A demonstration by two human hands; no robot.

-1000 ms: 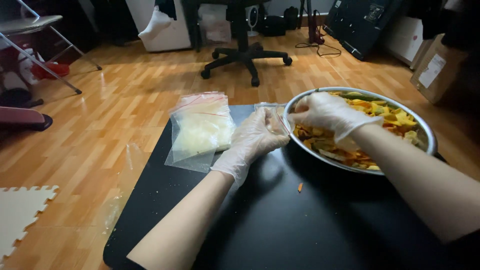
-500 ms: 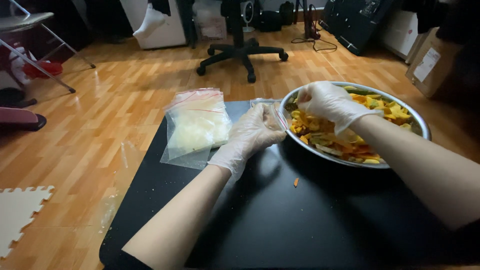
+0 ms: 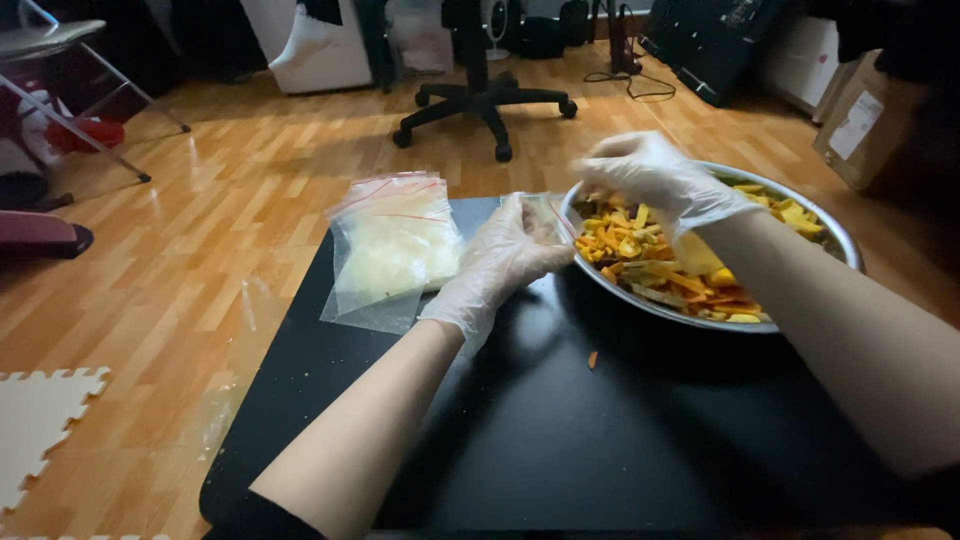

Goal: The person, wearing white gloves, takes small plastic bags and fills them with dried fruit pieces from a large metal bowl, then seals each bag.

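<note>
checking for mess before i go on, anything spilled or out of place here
One small orange piece lies alone on the black table, just outside the metal bowl of orange and yellow pieces. Nothing else stands out.

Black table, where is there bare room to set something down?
The black table is bare along its near half, below the metal bowl and a stray orange scrap. Its far side is crowded: plastic bags at far left, the left hand holding a small clear bag, the right hand over the bowl.
</note>
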